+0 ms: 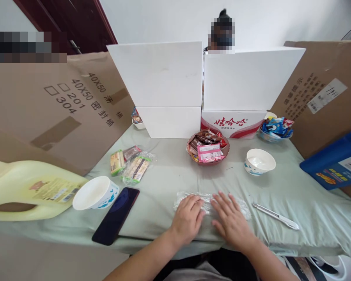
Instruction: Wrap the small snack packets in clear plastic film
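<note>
A long strip of clear, crinkled plastic [207, 203], which may be bubble wrap, lies crosswise near the front edge of the cloth-covered table. My left hand [187, 220] rests on its left part, palm down, with the fingers slightly bent. On the right part my right hand [232, 222] lies flat with fingers spread. Both hands press on the plastic without gripping it; what is directly under the palms is hidden. To the right of my right hand lies a white utility knife [276, 216]. A dark phone [116, 216] is left of my left hand.
A bowl of wrapped snacks [209, 153] stands ahead, before white boxes [166, 121]. Paper bowls [259, 162] stand at both sides. Packaged crackers [137, 168] lie left. A yellow jug [38, 189] and blue container [336, 162] flank the table [169, 175]. A person sits behind the boxes.
</note>
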### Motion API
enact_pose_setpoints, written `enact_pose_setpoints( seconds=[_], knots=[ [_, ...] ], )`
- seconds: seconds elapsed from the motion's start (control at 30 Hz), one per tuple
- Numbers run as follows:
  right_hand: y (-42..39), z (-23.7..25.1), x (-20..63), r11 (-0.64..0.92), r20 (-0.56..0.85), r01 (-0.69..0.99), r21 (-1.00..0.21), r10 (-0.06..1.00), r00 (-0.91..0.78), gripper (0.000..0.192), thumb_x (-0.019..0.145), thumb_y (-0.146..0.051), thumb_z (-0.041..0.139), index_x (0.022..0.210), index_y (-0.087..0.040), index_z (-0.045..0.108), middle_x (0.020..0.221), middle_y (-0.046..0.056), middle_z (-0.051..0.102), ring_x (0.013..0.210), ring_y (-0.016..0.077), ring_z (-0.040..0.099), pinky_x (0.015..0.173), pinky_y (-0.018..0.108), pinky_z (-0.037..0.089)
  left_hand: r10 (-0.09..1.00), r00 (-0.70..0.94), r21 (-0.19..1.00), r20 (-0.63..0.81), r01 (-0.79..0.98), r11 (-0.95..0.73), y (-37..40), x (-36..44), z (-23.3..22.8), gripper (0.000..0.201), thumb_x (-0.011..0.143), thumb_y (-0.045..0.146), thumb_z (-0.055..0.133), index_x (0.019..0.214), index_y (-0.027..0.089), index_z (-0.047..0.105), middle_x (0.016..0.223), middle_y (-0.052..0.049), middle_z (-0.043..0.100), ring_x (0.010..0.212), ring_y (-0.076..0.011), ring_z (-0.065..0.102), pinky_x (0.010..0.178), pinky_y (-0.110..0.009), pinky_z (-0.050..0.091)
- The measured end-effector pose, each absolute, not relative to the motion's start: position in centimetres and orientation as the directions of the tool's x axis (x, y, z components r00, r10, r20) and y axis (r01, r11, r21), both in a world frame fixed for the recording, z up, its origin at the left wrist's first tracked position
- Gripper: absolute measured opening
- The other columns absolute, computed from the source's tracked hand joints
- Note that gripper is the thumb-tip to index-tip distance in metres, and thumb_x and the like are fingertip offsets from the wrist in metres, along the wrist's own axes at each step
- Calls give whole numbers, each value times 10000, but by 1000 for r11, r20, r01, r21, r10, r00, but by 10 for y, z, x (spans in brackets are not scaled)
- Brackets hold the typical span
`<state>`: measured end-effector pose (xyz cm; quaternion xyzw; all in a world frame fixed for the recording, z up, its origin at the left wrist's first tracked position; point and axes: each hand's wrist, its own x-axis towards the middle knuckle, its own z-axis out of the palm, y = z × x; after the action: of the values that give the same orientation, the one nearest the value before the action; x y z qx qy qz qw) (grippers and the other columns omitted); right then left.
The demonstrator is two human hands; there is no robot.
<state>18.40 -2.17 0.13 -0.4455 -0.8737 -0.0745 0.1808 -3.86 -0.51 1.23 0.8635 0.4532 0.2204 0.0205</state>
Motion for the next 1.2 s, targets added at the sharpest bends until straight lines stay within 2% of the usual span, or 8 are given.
enact_pose_setpoints(
  seconds=[0.17,0.37,0.53,0.67,0.8,0.97,1.07,1.2],
  knots=[
    [-19,-23,192,553,231,833,-24,814,-534,857,871,-657,411,1488,-81,259,1520,177,320,1428,323,199,1116,525,189,812,550,118,194,809,-576,-4,-46,-23,830,882,679,416,1482,120,287,1529,-194,299,1413,-364,238,1096,-530,258],
    [-50,-26,233,463,290,885,51,841,-456,907,845,-670,455,1501,-90,219,1515,165,338,1422,313,223,1113,501,194,864,447,52,234,881,-470,-5,-59,-22,678,903,544,494,1444,151,383,1500,-180,354,1380,-391,277,1057,-556,286],
    [-95,-28,235,400,383,915,61,837,-391,569,901,-410,501,1406,-160,423,1395,106,516,1296,262,431,1048,407,297,872,440,229,214,845,-483,-31,-16,-1,351,926,262,473,1254,182,571,1207,-140,584,1092,-307,536,932,-477,434],
    [-119,-19,243,464,460,886,-15,790,-406,303,877,-175,465,1108,-270,637,1088,21,685,1006,187,597,928,336,361,730,661,341,173,655,-674,-38,12,4,361,924,331,517,1263,207,543,1324,-110,533,1227,-312,464,1002,-493,400],
    [-123,11,257,609,489,793,-27,700,-520,209,853,-174,505,934,-287,661,1057,7,694,1106,224,573,960,358,354,525,831,350,184,444,-825,-32,9,0,476,916,414,541,1337,204,472,1470,-119,400,1363,-319,327,1107,-534,270],
    [-108,54,256,681,335,596,-425,730,-595,177,895,-205,518,1015,-268,631,943,26,701,1064,196,615,945,318,446,453,855,350,252,356,-867,-29,1,-5,348,904,290,569,1248,328,536,1241,-28,577,1217,-253,452,1060,-468,304],
    [-83,66,243,448,124,554,-702,842,-525,224,946,-215,421,1059,-245,612,970,51,687,935,161,642,828,269,493,417,874,363,249,315,-877,-28,2,-4,319,901,258,566,1216,308,551,1106,-11,625,1113,-208,499,1015,-405,338],
    [-29,55,221,149,-83,555,-818,925,-371,236,941,-340,414,965,-208,609,868,34,670,815,165,628,747,277,488,398,875,381,276,281,-881,-25,2,-4,198,881,231,556,1071,225,614,1036,-32,663,1092,-197,524,1013,-372,362]
  ],
)
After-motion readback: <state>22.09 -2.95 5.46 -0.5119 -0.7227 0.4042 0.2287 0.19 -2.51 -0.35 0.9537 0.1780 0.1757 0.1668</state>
